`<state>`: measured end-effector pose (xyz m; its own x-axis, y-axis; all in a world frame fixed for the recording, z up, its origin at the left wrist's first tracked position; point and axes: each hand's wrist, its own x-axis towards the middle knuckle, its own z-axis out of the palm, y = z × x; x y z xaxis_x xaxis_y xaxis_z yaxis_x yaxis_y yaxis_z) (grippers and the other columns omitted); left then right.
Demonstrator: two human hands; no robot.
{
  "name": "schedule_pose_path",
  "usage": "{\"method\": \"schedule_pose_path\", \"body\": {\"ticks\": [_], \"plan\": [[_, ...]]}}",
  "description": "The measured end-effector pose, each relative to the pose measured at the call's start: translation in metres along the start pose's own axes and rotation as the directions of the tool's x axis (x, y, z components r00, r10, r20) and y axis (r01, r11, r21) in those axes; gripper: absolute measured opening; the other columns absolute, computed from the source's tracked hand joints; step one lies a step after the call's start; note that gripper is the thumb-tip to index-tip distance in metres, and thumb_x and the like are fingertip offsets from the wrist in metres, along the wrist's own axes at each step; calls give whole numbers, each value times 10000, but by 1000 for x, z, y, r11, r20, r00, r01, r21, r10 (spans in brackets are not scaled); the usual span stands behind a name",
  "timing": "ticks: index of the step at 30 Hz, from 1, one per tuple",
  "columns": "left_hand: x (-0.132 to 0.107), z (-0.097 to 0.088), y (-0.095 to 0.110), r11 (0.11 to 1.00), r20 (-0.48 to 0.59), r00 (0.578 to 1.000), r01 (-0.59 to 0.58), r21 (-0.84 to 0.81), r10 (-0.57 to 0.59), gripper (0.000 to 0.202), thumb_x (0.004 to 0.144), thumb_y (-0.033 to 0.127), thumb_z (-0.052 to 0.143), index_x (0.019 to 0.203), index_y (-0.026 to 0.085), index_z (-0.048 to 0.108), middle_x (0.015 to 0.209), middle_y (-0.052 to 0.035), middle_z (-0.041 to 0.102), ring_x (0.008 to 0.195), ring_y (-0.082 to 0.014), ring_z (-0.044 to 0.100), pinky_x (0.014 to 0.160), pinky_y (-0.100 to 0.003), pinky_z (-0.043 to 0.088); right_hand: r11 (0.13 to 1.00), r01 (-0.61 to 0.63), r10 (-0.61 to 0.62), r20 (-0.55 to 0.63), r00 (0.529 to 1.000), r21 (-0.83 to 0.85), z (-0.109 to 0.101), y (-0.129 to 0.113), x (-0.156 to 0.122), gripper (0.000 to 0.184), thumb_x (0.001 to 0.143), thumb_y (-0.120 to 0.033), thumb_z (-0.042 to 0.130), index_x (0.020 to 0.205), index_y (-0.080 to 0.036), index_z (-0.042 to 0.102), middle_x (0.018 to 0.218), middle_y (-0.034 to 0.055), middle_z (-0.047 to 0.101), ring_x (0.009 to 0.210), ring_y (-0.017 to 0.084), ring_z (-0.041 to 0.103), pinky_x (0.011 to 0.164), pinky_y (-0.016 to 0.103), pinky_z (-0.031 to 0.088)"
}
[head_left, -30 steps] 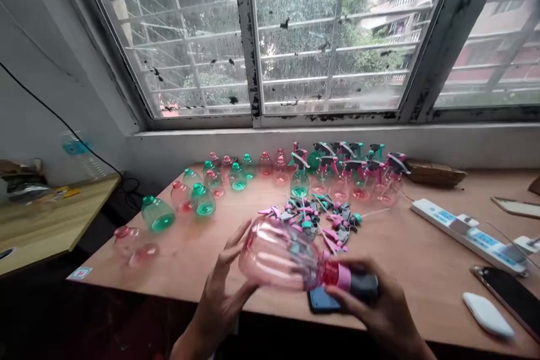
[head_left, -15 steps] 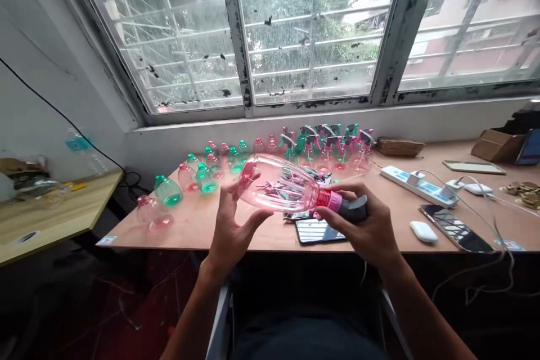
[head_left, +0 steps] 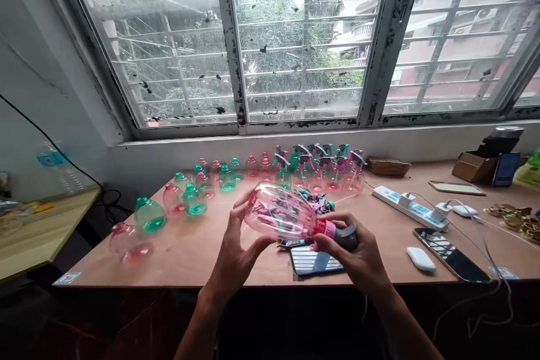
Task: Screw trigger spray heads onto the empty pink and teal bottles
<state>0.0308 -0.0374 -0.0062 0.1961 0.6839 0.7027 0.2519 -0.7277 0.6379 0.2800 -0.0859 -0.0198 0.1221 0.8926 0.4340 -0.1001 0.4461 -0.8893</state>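
Note:
A clear pink spray bottle [head_left: 280, 212] lies sideways in the air between my hands, above the table's front part. My left hand [head_left: 242, 242] is closed round its base end, thumb below and fingers behind. At the neck, my right hand [head_left: 354, 247] grips the pink collar and the dark spray head [head_left: 346, 236]. Behind the bottle, partly hidden by it, lies a pile of loose spray heads [head_left: 320, 202]. Several pink and green bottles without heads, such as the green bottle [head_left: 151, 216], stand to the left. Finished-looking spray bottles [head_left: 323, 174] with heads stand at the back.
A tablet-like device [head_left: 316, 260] lies below the held bottle. On the right are a white power strip [head_left: 409, 208] with cables, a phone [head_left: 453, 254], a white earbud case [head_left: 421, 259] and a cardboard box [head_left: 468, 171]. Windows rise behind the table [head_left: 189, 264].
The view has tilted up, so the table and bottles sit lower in the picture. Both hands keep hold of the spray bottle, in nearly the same pose.

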Motion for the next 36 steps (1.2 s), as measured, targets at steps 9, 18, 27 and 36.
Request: {"method": "schedule_pose_path", "body": {"ticks": [9,18,27,36], "plan": [[-5,16,-33,998,-23,999,-34,-61,33,661,964,413,855,1535,315,536,1685,-158,514,1624,-371,455,1327,-599,414,959,-180,196,-55,979,218,-1,17,16,422,832,-486,1000,1033,-200,762,748,11,831,605,185,789,614,283,696],[-1,16,-27,997,-38,998,-54,-49,52,573,999,309,822,1514,362,575,1665,-106,563,1598,-327,512,1318,-558,445,963,-191,203,-50,978,191,-9,9,21,454,817,-550,992,990,-205,753,765,22,840,624,204,798,635,302,688],[-4,10,-24,999,-23,999,-24,-26,23,559,1010,385,804,1512,332,563,1761,-141,459,1655,-373,429,1326,-605,428,937,-229,223,51,973,263,-7,11,22,423,834,-510,993,995,-211,742,729,-4,831,606,173,786,612,266,673],[-13,10,-31,993,-46,998,52,108,-47,798,907,518,889,1559,271,500,1631,-213,592,1594,-473,498,1267,-704,462,980,-153,150,26,988,127,-3,19,21,431,786,-426,1037,1027,-207,754,779,19,840,637,200,806,630,290,670]]}}
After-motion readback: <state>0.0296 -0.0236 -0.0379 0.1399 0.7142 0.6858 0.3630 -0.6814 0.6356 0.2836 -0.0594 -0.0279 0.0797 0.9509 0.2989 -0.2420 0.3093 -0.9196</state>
